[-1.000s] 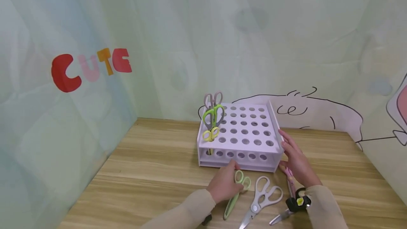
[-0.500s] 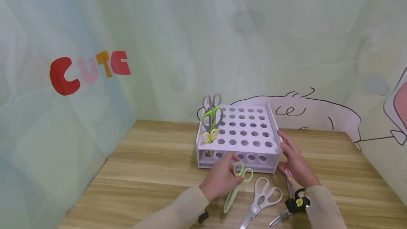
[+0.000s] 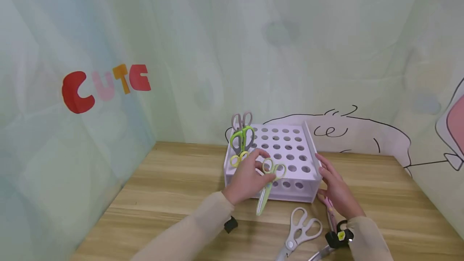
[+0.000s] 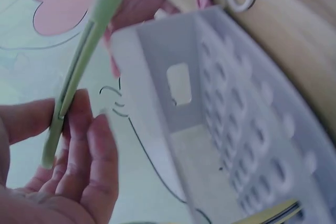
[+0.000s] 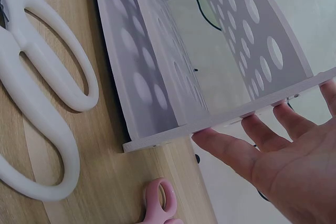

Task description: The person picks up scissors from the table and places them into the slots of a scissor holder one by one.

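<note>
My left hand (image 3: 246, 182) pinches light-green scissors (image 3: 265, 199) between thumb and fingers, handle loops up and blades slanting down. It hovers before the front of a white rack (image 3: 299, 177) with rows of round holes. In the left wrist view the closed green scissors (image 4: 79, 72) appear edge-on, apart from the rack. My right hand (image 3: 337, 192) rests its outstretched fingers against the rack's right side; the right wrist view shows fingertips (image 5: 207, 137) touching that panel. Along the rack's left column stand scissors with mauve handles (image 3: 236, 122), green-and-grey handles (image 3: 252, 136) and yellow handles (image 3: 235, 160).
White scissors (image 3: 291, 244) lie on the wooden table (image 3: 174, 188) in front of the rack. Pink scissors (image 3: 330, 212) lie beneath the right hand, near a metal blade (image 3: 320, 253) partly hidden by the right wrist. A printed cloth wall (image 3: 203, 92) closes the back.
My left hand has lifted the light-green scissors off the table, up toward the rack's front edge. The right hand stays at the rack's side. The head view has tilted slightly upward.
</note>
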{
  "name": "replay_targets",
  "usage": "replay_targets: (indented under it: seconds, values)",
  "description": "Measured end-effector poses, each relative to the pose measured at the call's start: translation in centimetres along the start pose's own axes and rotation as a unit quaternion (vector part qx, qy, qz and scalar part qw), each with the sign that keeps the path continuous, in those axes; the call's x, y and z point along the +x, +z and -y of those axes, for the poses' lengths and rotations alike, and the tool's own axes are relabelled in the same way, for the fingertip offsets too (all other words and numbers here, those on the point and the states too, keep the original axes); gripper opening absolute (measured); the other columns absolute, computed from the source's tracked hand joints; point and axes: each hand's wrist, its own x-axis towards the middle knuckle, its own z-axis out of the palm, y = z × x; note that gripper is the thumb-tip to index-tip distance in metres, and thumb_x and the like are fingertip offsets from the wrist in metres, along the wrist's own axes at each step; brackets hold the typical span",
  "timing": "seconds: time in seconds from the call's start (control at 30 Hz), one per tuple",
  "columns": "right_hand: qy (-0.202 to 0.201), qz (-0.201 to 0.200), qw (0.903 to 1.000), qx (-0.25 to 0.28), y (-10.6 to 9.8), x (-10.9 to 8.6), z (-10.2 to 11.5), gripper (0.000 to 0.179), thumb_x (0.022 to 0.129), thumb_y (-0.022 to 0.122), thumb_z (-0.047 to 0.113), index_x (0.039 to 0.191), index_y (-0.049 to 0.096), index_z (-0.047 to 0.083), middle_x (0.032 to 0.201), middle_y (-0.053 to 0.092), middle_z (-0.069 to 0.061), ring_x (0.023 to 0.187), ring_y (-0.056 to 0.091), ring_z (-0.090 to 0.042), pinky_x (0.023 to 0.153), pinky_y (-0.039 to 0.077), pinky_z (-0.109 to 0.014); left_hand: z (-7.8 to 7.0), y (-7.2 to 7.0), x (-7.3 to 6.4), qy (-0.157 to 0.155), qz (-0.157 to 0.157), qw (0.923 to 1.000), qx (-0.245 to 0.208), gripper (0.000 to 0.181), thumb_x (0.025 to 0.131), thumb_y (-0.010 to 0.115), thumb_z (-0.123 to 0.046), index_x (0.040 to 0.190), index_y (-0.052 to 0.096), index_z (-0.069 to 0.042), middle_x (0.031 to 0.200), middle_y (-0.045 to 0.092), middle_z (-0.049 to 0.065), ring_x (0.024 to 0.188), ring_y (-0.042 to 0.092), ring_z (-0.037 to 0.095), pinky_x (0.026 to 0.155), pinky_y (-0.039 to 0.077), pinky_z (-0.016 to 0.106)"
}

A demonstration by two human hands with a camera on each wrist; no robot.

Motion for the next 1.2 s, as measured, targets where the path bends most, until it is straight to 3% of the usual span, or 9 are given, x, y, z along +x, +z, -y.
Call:
replay_targets:
  seconds: [0.37,0.6,0.73,0.9,1.2]
  values:
    - [0.003,-0.005,1.0000,0.002,-0.1,0.1,-0.3,0.057,0.109,0.032,0.033,0.159,0.012,0.015,0.163,0.004,-0.015,0.146,0.009,-0.043,0.104,0.024,-0.073,-1.4,-2.0,3.7,0.018,-0.066,0.9975,0.019,0.044,0.085,0.074,-0.004,0.118,0.045,-0.008,0.083,0.062,0.004,0.063,0.054,0.015,0.054,0.047,0.025]
    - [0.009,-0.009,0.9999,0.006,-0.1,0.1,-0.2,0.055,0.110,0.031,0.031,0.159,0.012,0.016,0.163,0.005,-0.014,0.145,0.011,-0.041,0.105,0.027,-0.071,-2.0,-3.1,6.1,0.036,-0.108,0.9909,0.072,0.048,0.086,0.073,-0.004,0.126,0.047,-0.009,0.086,0.059,0.005,0.060,0.049,0.014,0.052,0.044,0.025]
    - [0.013,-0.011,0.9998,0.002,-0.1,0.1,-0.1,0.055,0.110,0.031,0.031,0.160,0.012,0.018,0.163,0.004,-0.014,0.145,0.010,-0.042,0.105,0.026,-0.072,-2.3,-3.5,7.4,0.041,-0.119,0.9856,0.112,0.053,0.086,0.072,-0.006,0.135,0.053,-0.010,0.089,0.060,0.005,0.063,0.050,0.015,0.057,0.045,0.026]
    - [0.011,-0.014,0.9998,-0.005,-0.2,0.1,-0.1,0.055,0.110,0.031,0.032,0.160,0.013,0.018,0.164,0.005,-0.014,0.145,0.012,-0.041,0.105,0.029,-0.070,-2.3,-3.9,8.7,0.045,-0.123,0.9797,0.152,0.042,0.087,0.072,-0.007,0.128,0.063,-0.010,0.092,0.062,0.006,0.066,0.051,0.016,0.063,0.046,0.027]
    - [0.010,-0.015,0.9998,-0.009,-0.1,0.1,-0.2,0.056,0.109,0.032,0.034,0.159,0.014,0.019,0.163,0.007,-0.016,0.145,0.012,-0.043,0.105,0.027,-0.072,-1.7,-3.7,9.7,0.044,-0.133,0.9770,0.161,0.030,0.089,0.072,-0.010,0.118,0.068,-0.008,0.088,0.064,0.003,0.066,0.053,0.015,0.063,0.046,0.028]
